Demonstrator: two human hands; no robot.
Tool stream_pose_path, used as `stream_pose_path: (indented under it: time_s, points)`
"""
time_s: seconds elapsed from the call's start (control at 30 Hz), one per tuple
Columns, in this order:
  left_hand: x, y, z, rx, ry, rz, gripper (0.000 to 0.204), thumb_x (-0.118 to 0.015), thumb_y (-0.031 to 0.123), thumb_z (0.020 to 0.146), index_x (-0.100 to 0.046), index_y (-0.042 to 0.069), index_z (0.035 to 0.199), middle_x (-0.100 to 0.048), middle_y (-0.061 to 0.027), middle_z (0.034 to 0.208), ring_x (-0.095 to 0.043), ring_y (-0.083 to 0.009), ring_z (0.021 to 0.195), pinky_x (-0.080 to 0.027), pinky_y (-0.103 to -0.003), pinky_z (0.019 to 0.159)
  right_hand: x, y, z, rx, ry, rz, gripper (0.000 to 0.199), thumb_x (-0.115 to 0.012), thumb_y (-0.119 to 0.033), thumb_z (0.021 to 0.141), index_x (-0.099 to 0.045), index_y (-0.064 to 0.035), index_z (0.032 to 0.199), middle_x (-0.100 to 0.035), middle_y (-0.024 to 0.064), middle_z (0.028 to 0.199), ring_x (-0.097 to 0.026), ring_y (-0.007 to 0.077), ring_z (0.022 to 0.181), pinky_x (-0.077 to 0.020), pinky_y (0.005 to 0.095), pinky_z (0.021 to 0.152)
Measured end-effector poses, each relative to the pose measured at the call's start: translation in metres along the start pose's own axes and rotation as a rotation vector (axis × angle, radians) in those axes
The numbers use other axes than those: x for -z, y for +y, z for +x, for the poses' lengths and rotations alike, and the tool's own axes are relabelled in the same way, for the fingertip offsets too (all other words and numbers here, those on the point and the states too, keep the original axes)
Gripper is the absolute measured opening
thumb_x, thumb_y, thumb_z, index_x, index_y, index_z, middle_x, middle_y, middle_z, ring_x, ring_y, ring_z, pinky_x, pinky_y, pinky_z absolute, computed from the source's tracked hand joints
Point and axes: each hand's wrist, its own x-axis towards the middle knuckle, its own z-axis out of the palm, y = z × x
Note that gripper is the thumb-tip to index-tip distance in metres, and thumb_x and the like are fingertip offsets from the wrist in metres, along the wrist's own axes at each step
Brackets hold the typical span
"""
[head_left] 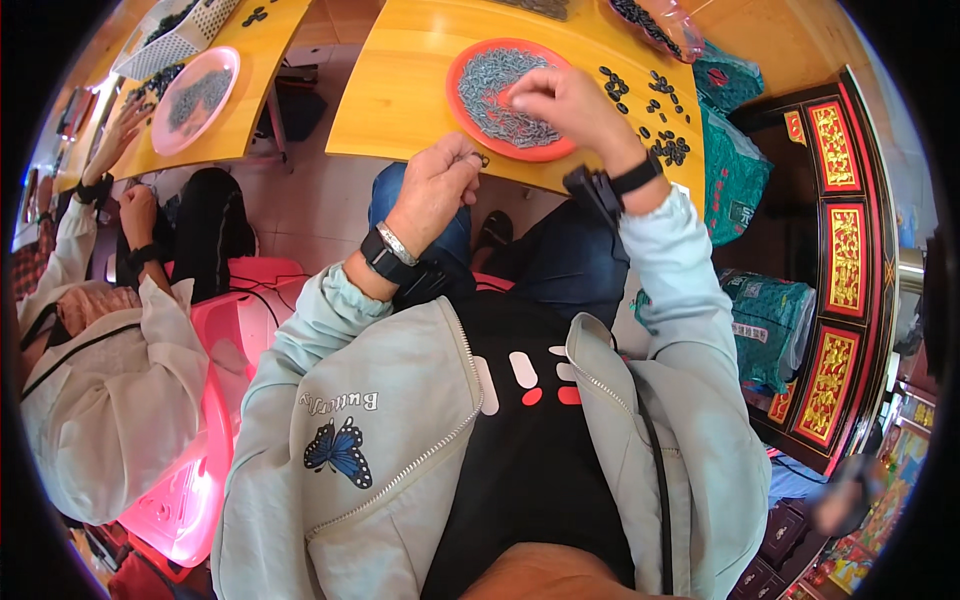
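Observation:
A red round plate [530,153] stands on the yellow table and holds a spread of small grey screws [492,68]. My right hand [572,108] is over the plate's right part, thumb and fingers pinched together; whatever is between them is too small to make out. Just off the table's near edge, my left hand [432,188] is closed, with a small dark ring-like piece [484,160] at its fingertips. To the right of the plate, small black round pieces [672,148] lie in loose clusters on the table.
Another dish of black pieces [650,25] sits at the far right. Green bags [735,175] and a dark carved cabinet [838,270] flank the table's right side. On the left, another person [110,420] sits on a pink chair by a pink plate [165,140] with grey pieces.

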Motion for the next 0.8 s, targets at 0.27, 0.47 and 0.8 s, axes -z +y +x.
stream_pose_path:
  time_s: [0.27, 0.47, 0.8]
  points:
    - [0.003, 0.002, 0.001, -0.017, 0.016, 0.02, 0.009, -0.05, 0.01, 0.086, -0.053, 0.002, 0.082, -0.051, -0.001, 0.064, -0.049, -0.008, 0.053, -0.041, -0.022, 0.05, 0.007, 0.023, 0.04, -0.135, -0.031, -0.741, 0.014, -0.063, -0.021, 0.074, -0.067, -0.0085, 0.077, -0.062, 0.0098, 0.065, -0.059, 0.0223, 0.061, -0.0455, 0.0339, 0.059]
    - [0.007, 0.002, 0.002, -0.008, 0.047, 0.012, 0.01, -0.051, 0.011, 0.085, -0.054, 0.001, 0.083, -0.052, -0.0015, 0.065, -0.05, -0.0083, 0.054, -0.041, -0.023, 0.05, -0.005, 0.017, 0.043, -0.179, 0.005, -0.907, 0.012, -0.062, -0.02, 0.072, -0.067, -0.0086, 0.073, -0.062, 0.0115, 0.068, -0.061, 0.0275, 0.067, -0.0463, 0.0386, 0.061]
    - [0.007, 0.003, 0.003, -0.029, 0.035, 0.085, 0.011, -0.048, 0.013, 0.086, -0.053, 0.004, 0.084, -0.052, -0.0017, 0.066, -0.05, -0.0086, 0.055, -0.04, -0.021, 0.051, -0.014, 0.031, 0.047, -0.114, 0.037, -1.122, 0.01, -0.058, -0.015, 0.071, -0.064, -0.0072, 0.073, -0.062, 0.0161, 0.075, -0.06, 0.0344, 0.074, -0.0463, 0.0439, 0.065]
